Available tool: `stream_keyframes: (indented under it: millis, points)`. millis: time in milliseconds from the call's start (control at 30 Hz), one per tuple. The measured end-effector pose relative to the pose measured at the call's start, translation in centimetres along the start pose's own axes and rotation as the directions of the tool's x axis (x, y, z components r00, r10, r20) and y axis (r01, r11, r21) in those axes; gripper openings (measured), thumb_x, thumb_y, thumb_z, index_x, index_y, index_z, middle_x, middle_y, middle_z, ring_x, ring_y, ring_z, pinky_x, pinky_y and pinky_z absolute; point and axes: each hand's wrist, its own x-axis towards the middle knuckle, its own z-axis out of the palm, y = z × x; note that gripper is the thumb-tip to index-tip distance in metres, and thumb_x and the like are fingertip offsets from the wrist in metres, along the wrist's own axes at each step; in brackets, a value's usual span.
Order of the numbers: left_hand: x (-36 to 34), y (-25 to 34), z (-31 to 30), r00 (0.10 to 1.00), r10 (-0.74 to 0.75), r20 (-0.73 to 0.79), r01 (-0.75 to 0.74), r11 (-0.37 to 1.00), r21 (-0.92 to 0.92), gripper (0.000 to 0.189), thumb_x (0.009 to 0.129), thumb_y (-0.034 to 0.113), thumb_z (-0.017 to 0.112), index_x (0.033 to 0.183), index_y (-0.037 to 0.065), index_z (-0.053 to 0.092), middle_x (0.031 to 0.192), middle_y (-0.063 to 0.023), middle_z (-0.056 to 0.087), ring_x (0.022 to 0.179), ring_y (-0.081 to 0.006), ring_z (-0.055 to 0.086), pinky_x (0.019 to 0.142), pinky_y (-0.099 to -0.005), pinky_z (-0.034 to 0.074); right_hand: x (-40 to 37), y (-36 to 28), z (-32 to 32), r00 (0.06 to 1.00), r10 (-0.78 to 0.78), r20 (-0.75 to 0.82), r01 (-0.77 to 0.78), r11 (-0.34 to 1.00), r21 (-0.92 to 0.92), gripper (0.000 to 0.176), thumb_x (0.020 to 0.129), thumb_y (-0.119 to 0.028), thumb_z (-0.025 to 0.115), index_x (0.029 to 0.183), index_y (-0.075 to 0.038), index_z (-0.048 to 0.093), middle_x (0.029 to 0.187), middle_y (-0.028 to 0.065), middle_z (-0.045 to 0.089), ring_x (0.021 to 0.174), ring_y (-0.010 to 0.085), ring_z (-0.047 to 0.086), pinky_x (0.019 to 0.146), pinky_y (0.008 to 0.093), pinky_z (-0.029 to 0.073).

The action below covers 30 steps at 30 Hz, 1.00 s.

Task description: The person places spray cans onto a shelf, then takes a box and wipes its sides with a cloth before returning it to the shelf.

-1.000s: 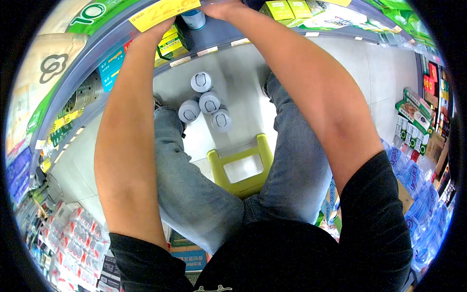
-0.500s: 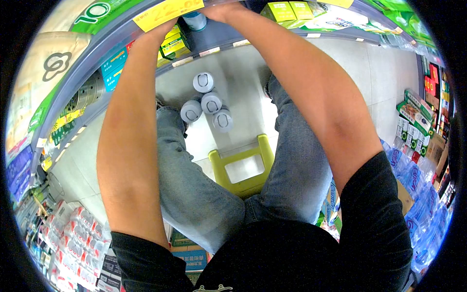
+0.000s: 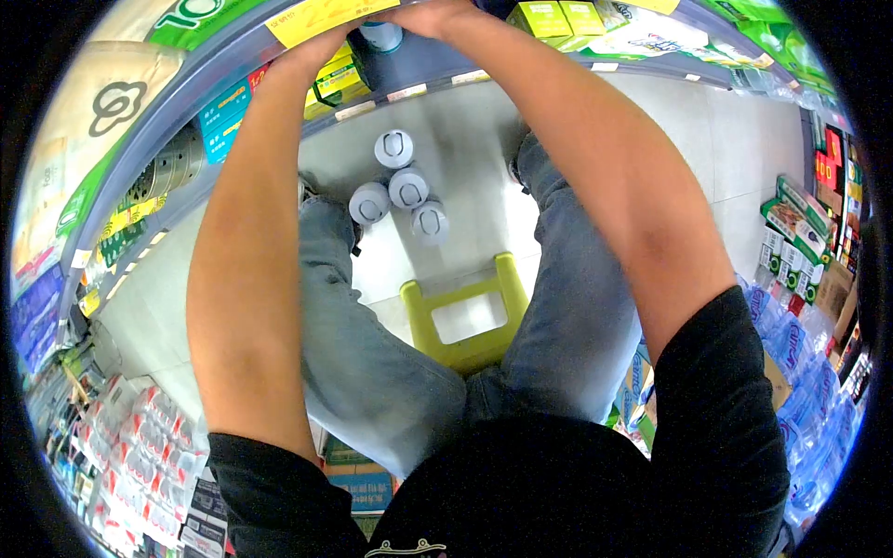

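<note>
One yellow-green stool [image 3: 463, 355] stands nearest, between the legs of the jeans [image 3: 372, 358], and its place there is the same as a moment ago. Beyond it, four grey-lidded canisters [image 3: 409, 189] stand in a close cluster on the floor [image 3: 474, 139], grouped just as they were. Farther on, both arms reach to the shelf [image 3: 433, 67], much as in the earlier views; the main change is a slight shift of the view, which brings the yellow price label [image 3: 326, 19] a little lower and to the right. The left hand [image 3: 333, 43] is just below that label, near the yellow-green boxes [image 3: 340, 80], and the right hand [image 3: 433, 17] is at the far edge of view. Between them a blue-and-white can [image 3: 382, 38] stands on the shelf; whether either hand touches it cannot be told. The fingers are hidden, so I cannot tell if they are spread or pinching. With so little altered, the work seems to remain at the shelf.
</note>
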Motion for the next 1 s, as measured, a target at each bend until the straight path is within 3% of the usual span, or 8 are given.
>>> stream_keyframes:
  millis: [133, 167, 233, 367, 433, 533, 767, 1000]
  points:
    - [-0.7, -2.0, 0.5, 0.991, 0.128, 0.048, -0.137, 0.92, 0.367, 0.054, 0.093, 0.04, 0.067, 0.14, 0.014, 0.063, 0.146, -0.0138, 0.06, 0.136, -0.0339, 0.054, 0.114, -0.0423, 0.043, -0.8, 1.1, 2.4, 0.993, 0.117, -0.021, -0.118, 0.99, -0.071, 0.063, 0.089, -0.045, 0.069, 0.14, -0.01, 0.061, 0.144, 0.0218, 0.058, 0.133, 0.0358, 0.055, 0.113, 0.0433, 0.043]
    - [-2.2, -1.8, -0.1, 0.996, 0.045, 0.075, -0.064, 0.958, 0.28, 0.051, 0.09, 0.032, 0.068, 0.137, 0.012, 0.065, 0.142, -0.0166, 0.062, 0.131, -0.0363, 0.059, 0.11, -0.0442, 0.047, -1.5, 0.6, 2.0, 0.975, 0.136, 0.173, -0.066, 0.931, -0.359, 0.045, 0.086, -0.032, 0.068, 0.116, 0.0, 0.07, 0.119, 0.0216, 0.072, 0.112, 0.0385, 0.069, 0.098, 0.0461, 0.055]
    - [-4.6, -2.3, -0.5, 0.981, 0.042, 0.192, -0.105, 0.939, 0.329, 0.052, 0.086, 0.034, 0.073, 0.13, 0.008, 0.068, 0.124, -0.0227, 0.07, 0.111, -0.0388, 0.07, 0.099, -0.0457, 0.055, -6.0, -3.7, 0.8, 0.973, 0.062, 0.223, 0.004, 0.959, -0.285, 0.033, 0.081, -0.016, 0.064, 0.106, 0.003, 0.071, 0.108, 0.0228, 0.074, 0.103, 0.0392, 0.072, 0.091, 0.0463, 0.059]
    - [-10.8, -5.4, -0.2, 0.827, 0.13, 0.548, -0.296, 0.928, 0.226, 0.051, 0.079, 0.03, 0.077, 0.118, -0.003, 0.07, 0.119, -0.0284, 0.07, 0.114, -0.0403, 0.068, 0.1, -0.0456, 0.053, -10.2, -5.5, 5.1, 0.743, -0.257, 0.619, 0.413, 0.903, -0.121, 0.035, 0.077, -0.015, 0.074, 0.106, 0.004, 0.07, 0.11, 0.0243, 0.071, 0.107, 0.0395, 0.069, 0.094, 0.0488, 0.056]
    - [-14.1, -5.1, -0.8, 0.673, 0.054, 0.738, -0.217, 0.968, 0.127, 0.057, 0.073, 0.032, 0.082, 0.115, -0.005, 0.069, 0.121, -0.0305, 0.068, 0.113, -0.0408, 0.067, 0.099, -0.0464, 0.053, -12.1, -6.7, 6.7, 0.663, -0.302, 0.685, 0.499, 0.86, -0.104, 0.038, 0.077, -0.017, 0.076, 0.108, 0.003, 0.069, 0.113, 0.0225, 0.069, 0.111, 0.0389, 0.067, 0.098, 0.0485, 0.054]
    - [-18.5, -6.6, 0.3, 0.719, -0.026, 0.694, -0.083, 0.989, 0.122, 0.083, 0.067, 0.038, 0.089, 0.13, -0.005, 0.059, 0.128, -0.0303, 0.065, 0.118, -0.0428, 0.064, 0.102, -0.0459, 0.052, -13.2, -8.5, 7.1, 0.598, -0.336, 0.727, 0.571, 0.815, -0.093, 0.041, 0.075, -0.018, 0.079, 0.109, 0.002, 0.069, 0.114, 0.0197, 0.068, 0.116, 0.0377, 0.063, 0.102, 0.0478, 0.051]
    - [-22.6, -7.4, 3.9, 0.857, 0.086, 0.507, -0.076, 0.996, -0.041, 0.083, 0.068, 0.029, 0.093, 0.135, 0.0, 0.054, 0.123, -0.0249, 0.068, 0.115, -0.0409, 0.066, 0.101, -0.0457, 0.053, -12.2, -8.3, 9.0, 0.559, -0.348, 0.752, 0.624, 0.774, -0.106, 0.037, 0.074, -0.01, 0.075, 0.108, 0.002, 0.068, 0.114, 0.0196, 0.067, 0.117, 0.0382, 0.062, 0.103, 0.0456, 0.05]
    - [-19.0, -7.1, 2.3, 0.732, 0.095, 0.674, -0.156, 0.987, 0.03, 0.072, 0.066, 0.023, 0.09, 0.129, 0.002, 0.063, 0.119, -0.022, 0.072, 0.111, -0.0379, 0.069, 0.099, -0.0442, 0.054, -11.3, -7.9, 7.7, 0.643, -0.306, 0.702, 0.462, 0.886, -0.037, 0.041, 0.075, -0.007, 0.072, 0.115, 0.003, 0.066, 0.124, 0.0239, 0.065, 0.123, 0.0397, 0.061, 0.105, 0.0451, 0.051]
